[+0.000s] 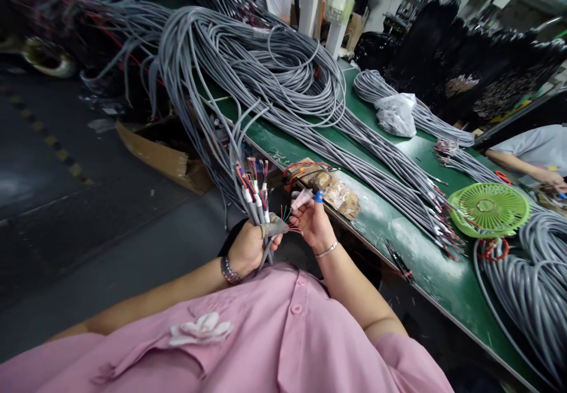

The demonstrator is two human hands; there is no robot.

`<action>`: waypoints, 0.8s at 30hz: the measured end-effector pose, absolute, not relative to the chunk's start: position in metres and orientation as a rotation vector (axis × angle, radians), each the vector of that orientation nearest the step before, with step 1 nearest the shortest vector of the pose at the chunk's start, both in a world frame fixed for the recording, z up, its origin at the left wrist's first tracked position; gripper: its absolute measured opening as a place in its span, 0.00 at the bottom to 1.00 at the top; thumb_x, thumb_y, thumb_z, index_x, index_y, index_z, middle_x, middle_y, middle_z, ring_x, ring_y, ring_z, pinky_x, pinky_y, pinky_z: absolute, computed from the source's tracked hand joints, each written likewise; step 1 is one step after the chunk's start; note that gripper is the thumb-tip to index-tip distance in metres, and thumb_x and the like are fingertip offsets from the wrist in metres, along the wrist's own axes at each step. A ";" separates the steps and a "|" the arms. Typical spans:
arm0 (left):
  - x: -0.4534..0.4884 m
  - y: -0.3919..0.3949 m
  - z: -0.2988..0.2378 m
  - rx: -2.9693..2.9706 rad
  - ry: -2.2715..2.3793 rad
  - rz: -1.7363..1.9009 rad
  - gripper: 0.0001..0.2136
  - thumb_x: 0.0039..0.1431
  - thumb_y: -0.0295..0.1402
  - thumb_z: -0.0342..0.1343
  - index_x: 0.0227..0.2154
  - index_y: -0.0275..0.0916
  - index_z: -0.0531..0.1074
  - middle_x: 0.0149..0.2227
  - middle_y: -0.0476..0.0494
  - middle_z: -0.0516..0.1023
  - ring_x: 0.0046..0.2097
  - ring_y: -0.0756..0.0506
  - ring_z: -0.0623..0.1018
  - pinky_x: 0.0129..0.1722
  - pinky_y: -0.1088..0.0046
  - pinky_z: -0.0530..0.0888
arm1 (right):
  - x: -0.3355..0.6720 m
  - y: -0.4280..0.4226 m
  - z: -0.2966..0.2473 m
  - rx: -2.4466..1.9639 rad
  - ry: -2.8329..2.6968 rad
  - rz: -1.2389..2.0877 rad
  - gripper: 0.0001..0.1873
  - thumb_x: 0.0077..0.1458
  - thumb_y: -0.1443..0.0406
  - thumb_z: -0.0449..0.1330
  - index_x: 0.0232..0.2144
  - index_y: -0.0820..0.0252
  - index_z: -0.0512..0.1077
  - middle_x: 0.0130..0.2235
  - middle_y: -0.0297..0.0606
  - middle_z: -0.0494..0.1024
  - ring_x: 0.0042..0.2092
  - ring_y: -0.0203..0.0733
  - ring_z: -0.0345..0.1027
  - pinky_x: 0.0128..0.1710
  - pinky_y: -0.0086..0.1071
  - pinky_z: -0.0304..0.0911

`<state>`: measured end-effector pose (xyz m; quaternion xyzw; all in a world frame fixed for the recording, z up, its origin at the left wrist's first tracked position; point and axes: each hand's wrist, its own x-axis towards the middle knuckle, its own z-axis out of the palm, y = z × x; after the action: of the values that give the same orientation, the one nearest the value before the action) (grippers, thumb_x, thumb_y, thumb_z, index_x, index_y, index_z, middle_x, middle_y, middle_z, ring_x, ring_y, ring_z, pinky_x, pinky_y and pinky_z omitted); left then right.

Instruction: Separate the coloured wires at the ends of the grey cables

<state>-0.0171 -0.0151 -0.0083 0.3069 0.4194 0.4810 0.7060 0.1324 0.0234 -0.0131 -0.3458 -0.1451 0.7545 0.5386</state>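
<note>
My left hand point(248, 248), with a watch at the wrist, grips a bunch of grey cables point(254, 201) whose stripped ends show red and other coloured wires pointing up. My right hand point(312, 223), with a bracelet and taped fingertips, one blue, pinches the thin coloured wires point(287, 214) coming out of one cable end next to the left hand. Both hands hover off the front edge of the green table point(390, 227), above my pink shirt.
A big heap of grey cables point(266, 68) covers the table's left and trails right. A taped wooden block point(330, 189), a green fan grille point(489, 208), a plastic bag point(396, 114) and coiled cable point(535, 286) lie there. A co-worker's arm point(527, 165) rests at right; a cardboard box point(163, 153) sits on the floor.
</note>
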 end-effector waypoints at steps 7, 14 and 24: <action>-0.022 -0.019 -0.007 0.635 0.973 1.103 0.08 0.43 0.32 0.63 0.19 0.34 0.72 0.15 0.50 0.69 0.17 0.54 0.65 0.17 0.78 0.61 | 0.134 0.021 -0.009 -0.842 -0.473 1.756 0.17 0.54 0.51 0.62 0.33 0.61 0.74 0.32 0.34 0.76 0.27 0.30 0.65 0.28 0.25 0.66; -0.017 -0.008 -0.007 0.640 0.901 1.109 0.07 0.44 0.31 0.62 0.19 0.34 0.72 0.15 0.51 0.68 0.17 0.54 0.64 0.17 0.78 0.61 | 0.132 0.021 -0.021 -0.970 -0.667 1.496 0.23 0.53 0.47 0.60 0.31 0.62 0.74 0.29 0.36 0.75 0.27 0.32 0.65 0.27 0.26 0.65; -0.007 0.003 -0.014 0.644 0.920 1.071 0.06 0.42 0.30 0.61 0.17 0.35 0.71 0.15 0.49 0.69 0.16 0.54 0.65 0.16 0.78 0.59 | 0.129 0.033 -0.019 -0.860 -0.433 1.678 0.21 0.49 0.48 0.65 0.31 0.61 0.75 0.29 0.34 0.76 0.27 0.32 0.66 0.27 0.26 0.63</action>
<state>-0.0072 0.0027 -0.0135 0.2906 0.4151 0.4833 0.7139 0.1291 0.0335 -0.0186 -0.3660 -0.1841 0.7143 0.5674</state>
